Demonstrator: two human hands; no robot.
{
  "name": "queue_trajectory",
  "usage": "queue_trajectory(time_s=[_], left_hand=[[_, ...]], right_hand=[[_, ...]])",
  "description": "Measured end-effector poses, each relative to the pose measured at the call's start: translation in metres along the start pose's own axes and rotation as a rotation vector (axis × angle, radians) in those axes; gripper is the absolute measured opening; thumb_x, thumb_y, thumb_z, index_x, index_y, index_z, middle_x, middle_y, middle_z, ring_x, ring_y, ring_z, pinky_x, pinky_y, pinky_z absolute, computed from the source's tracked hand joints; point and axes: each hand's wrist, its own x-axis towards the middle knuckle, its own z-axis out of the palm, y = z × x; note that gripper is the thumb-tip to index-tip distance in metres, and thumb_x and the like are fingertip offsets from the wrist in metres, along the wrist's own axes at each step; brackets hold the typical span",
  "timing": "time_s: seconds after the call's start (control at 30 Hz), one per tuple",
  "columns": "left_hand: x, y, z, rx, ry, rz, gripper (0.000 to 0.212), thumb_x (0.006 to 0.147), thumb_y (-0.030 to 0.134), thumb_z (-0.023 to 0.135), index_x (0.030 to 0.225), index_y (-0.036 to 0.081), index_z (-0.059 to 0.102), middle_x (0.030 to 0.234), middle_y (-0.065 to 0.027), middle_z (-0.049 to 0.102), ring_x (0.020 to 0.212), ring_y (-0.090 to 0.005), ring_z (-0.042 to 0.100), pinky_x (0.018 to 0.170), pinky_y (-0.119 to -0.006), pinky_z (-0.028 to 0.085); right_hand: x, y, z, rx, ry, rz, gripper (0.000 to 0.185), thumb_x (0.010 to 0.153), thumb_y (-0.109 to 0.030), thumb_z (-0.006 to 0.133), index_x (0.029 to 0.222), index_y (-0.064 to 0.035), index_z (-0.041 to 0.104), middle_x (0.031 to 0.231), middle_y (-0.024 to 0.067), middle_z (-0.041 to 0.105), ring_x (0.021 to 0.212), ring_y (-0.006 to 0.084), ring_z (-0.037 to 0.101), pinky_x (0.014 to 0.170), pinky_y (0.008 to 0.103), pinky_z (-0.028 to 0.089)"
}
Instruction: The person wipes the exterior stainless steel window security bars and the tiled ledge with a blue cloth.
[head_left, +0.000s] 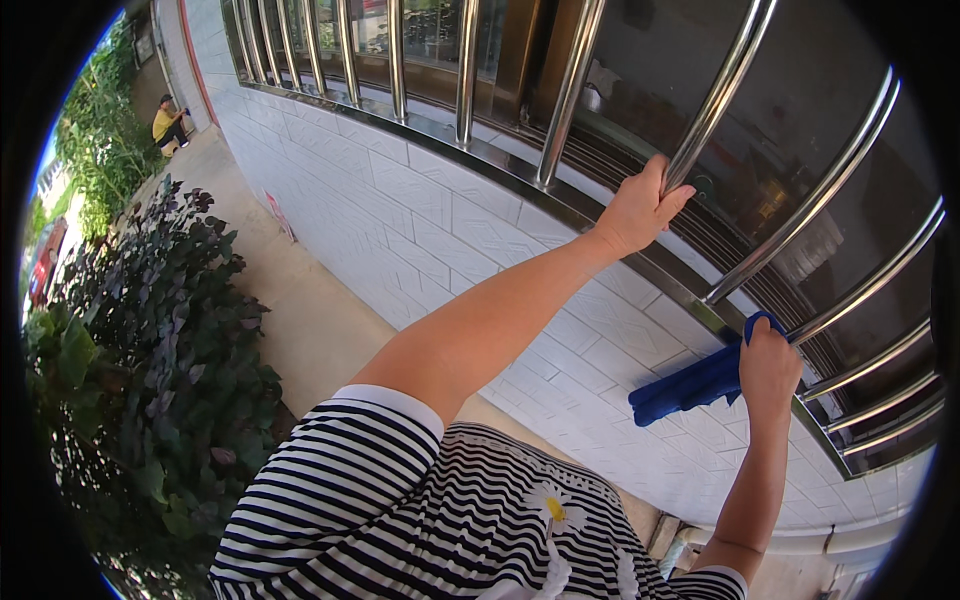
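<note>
My left hand (645, 202) grips a vertical stainless-steel window bar (716, 105) near its lower end. Lower right, my right hand (769, 360) holds a blue cloth (690, 382) against the bottom of another bar, beside the steel bottom rail (652, 270) of the window guard. Part of the cloth loops over the fingers, and the rest hangs to the left in front of the white tiled wall (480, 217). Behind the bars is a sliding window (660, 67) with dark glass and a brown metal frame track.
Dark-leaved bushes (165, 360) stand to the left along a concrete path (300, 300). A person in a yellow top (165, 124) sits low by the wall at the far end. Pipes (825, 540) run along the wall's foot at lower right. A red vehicle (46, 259) is at far left.
</note>
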Motion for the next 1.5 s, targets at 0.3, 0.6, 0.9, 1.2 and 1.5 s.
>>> queue_trajectory(time_s=[0.3, 0.6, 0.9, 1.2, 1.5], left_hand=[[-0.010, 0.021, -0.005, 0.234, -0.067, -0.062, 0.040, 0.086, 0.017, 0.054, 0.115, -0.001, 0.033, 0.082, -0.0161, 0.056, 0.080, -0.0296, 0.057, 0.075, -0.037, 0.045], [-0.128, 0.026, -0.074, 0.113, -0.208, 0.014, 0.054, 0.084, 0.025, 0.060, 0.125, 0.003, 0.032, 0.116, -0.0189, 0.045, 0.107, -0.0309, 0.048, 0.092, -0.038, 0.040], [-0.141, 0.013, -0.175, 0.007, -0.164, -0.296, 0.068, 0.079, 0.025, 0.062, 0.131, 0.005, 0.023, 0.106, -0.0188, 0.054, 0.091, -0.0281, 0.057, 0.080, -0.034, 0.046], [-0.122, -0.002, -0.300, -0.235, 0.322, -0.397, 0.020, 0.091, 0.022, 0.051, 0.096, 0.003, 0.053, 0.075, -0.0004, 0.053, 0.064, -0.0068, 0.049, 0.057, -0.022, 0.042], [-0.020, -0.002, -0.398, 0.625, 0.160, -0.051, 0.026, 0.085, 0.023, 0.058, 0.094, -0.001, 0.056, 0.086, -0.0148, 0.056, 0.080, -0.0288, 0.054, 0.073, -0.036, 0.044]], right_hand=[[0.001, -0.039, -0.014, 1.070, -0.044, -0.116, 0.018, 0.088, -0.015, 0.052, 0.091, 0.0025, 0.055, 0.068, 0.0125, 0.055, 0.060, 0.0214, 0.050, 0.059, 0.0311, 0.042], [0.037, -0.133, -0.019, 1.579, -0.069, -0.026, 0.025, 0.090, -0.016, 0.049, 0.105, 0.0016, 0.056, 0.092, 0.0087, 0.060, 0.085, 0.0146, 0.055, 0.077, 0.0273, 0.043], [0.087, -0.237, -0.044, 1.303, -0.207, -0.351, 0.022, 0.083, -0.015, 0.059, 0.098, 0.0023, 0.058, 0.077, 0.0113, 0.061, 0.065, 0.0134, 0.057, 0.059, 0.0261, 0.045], [0.164, -0.261, -0.043, 0.894, 0.647, -0.273, 0.029, 0.080, -0.006, 0.061, 0.108, -0.0030, 0.056, 0.095, 0.0120, 0.060, 0.083, 0.0229, 0.059, 0.071, 0.0293, 0.049], [0.175, -0.286, -0.013, 0.345, 0.782, -0.411, 0.034, 0.072, -0.015, 0.065, 0.104, -0.0083, 0.059, 0.087, 0.0008, 0.060, 0.079, 0.0164, 0.057, 0.068, 0.0287, 0.044]])
